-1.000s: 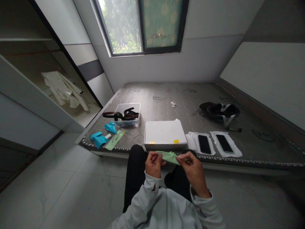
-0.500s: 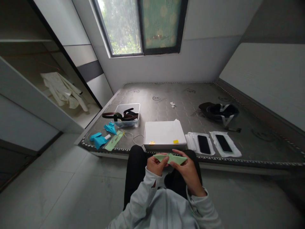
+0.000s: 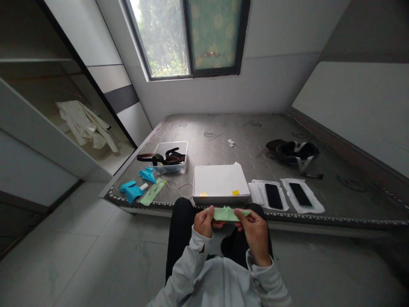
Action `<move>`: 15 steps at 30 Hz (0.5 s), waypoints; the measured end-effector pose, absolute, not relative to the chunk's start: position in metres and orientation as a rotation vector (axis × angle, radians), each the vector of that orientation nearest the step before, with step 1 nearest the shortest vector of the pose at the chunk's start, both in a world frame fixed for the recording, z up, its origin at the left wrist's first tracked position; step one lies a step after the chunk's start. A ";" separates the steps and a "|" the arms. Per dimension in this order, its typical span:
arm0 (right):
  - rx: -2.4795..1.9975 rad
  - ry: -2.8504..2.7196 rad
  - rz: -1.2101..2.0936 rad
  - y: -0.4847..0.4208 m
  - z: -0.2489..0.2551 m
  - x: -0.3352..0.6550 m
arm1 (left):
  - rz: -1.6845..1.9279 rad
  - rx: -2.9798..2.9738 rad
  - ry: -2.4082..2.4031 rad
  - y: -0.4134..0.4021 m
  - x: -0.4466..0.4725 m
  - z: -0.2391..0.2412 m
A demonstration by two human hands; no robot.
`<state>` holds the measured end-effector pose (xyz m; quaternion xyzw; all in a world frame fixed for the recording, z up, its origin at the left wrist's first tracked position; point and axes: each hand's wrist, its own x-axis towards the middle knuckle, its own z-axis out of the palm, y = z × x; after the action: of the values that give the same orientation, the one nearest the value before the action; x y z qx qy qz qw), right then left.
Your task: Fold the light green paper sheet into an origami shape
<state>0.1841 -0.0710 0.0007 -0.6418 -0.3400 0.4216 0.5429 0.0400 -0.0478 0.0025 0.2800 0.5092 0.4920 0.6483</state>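
Between my hands, above my knees, is a folded piece of light green paper point(image 3: 223, 214). It is stretched out sideways, with a small raised fold at the middle of its upper edge. My left hand point(image 3: 204, 221) pinches the left end, thumb in front and fingers behind. At the other end my right hand point(image 3: 254, 226) grips it in the same way, thumb on the near face. Just beyond the hands a white box point(image 3: 221, 181) lies on the mattress, a yellow sticky square point(image 3: 235, 192) on its front edge.
On the mattress point(image 3: 211, 149), left, are a clear plastic bin point(image 3: 172, 168) with belts point(image 3: 169, 157), crumpled blue paper point(image 3: 132, 192), a green paper strip point(image 3: 152, 192) and a white cable point(image 3: 180, 186). Right are two phones point(image 3: 274, 196) on white pouches and a dark cap point(image 3: 292, 151).
My hands have moved apart toward the paper's two ends. The paper has gone from a pointed, boat-like shape to a longer flat band. The camera view has tilted slightly.
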 end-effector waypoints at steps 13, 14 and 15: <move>-1.588 -0.952 0.811 -0.069 -0.021 0.208 | 1.179 0.718 1.364 -0.037 0.031 -0.024; -1.577 -0.934 0.819 -0.068 -0.025 0.210 | 1.172 0.729 1.361 -0.037 0.029 -0.027; -1.559 -0.913 0.837 -0.065 -0.029 0.212 | 1.161 0.748 1.359 -0.037 0.028 -0.031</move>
<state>0.2121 -0.0655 -0.0290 -0.6570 -0.3848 0.3529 0.5439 0.0278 -0.0367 -0.0305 0.3181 0.5782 0.4937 0.5664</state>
